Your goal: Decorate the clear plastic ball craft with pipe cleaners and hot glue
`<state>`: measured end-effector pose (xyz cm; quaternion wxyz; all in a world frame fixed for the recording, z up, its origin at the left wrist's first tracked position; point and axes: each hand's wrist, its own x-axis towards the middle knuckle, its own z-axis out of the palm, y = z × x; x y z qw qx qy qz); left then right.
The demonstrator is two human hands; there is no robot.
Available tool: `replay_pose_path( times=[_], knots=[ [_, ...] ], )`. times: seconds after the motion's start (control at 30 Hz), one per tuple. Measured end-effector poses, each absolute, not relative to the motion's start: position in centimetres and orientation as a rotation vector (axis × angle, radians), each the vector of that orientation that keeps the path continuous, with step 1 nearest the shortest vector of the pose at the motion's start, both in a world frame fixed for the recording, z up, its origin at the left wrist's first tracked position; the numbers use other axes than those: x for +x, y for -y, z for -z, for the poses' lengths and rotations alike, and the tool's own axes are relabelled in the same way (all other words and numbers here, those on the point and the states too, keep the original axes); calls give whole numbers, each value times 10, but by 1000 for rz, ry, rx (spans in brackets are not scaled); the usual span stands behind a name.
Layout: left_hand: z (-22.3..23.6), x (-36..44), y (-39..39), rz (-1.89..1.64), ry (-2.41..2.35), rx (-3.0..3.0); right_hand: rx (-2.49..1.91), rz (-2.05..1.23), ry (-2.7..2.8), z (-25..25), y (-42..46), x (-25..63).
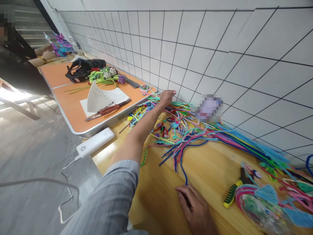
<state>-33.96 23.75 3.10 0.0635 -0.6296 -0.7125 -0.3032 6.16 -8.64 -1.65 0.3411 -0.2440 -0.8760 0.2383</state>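
My left hand (167, 97) reaches far across the wooden table (207, 169) to the heap of coloured pipe cleaners (186, 127) by the tiled wall. Its fingers curl down onto the strands; what they hold is hidden. My right hand (194, 207) rests near the table's front edge, fingers bent and lying on the wood, next to the tip of a dark blue pipe cleaner (182, 166). A green-and-yellow-handled tool (233, 191) lies to its right.
An orange table (70, 104) to the left carries papers (102, 98), pliers (107, 110), a black headset (81, 69) and craft flowers. A white power bank (95, 142) with a cable sits at the wooden table's corner. Another person's hands work at far left.
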Motion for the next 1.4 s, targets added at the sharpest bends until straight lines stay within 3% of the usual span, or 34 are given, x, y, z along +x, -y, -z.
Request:
replay_pose_path(
  times=[0.33, 0.47, 0.6, 0.77, 1.4],
  knots=[
    [-31, -283, -241, 1282, 1893, -2191, -639, -621, 2299, 18, 87, 62],
    [-35, -275, -230, 1041, 1816, -2410, -637, -611, 2299, 16, 87, 61],
    [-50, -292, -218, 502, 2128, -2284, -631, -627, 2298, 14, 87, 61],
    [-50, -317, -202, 215, 2300, -2250, -630, -620, 2286, 18, 87, 62],
    [-81, -358, -216, 435, 2360, -2285, -656, -666, 2319, 17, 90, 61]
  ],
)
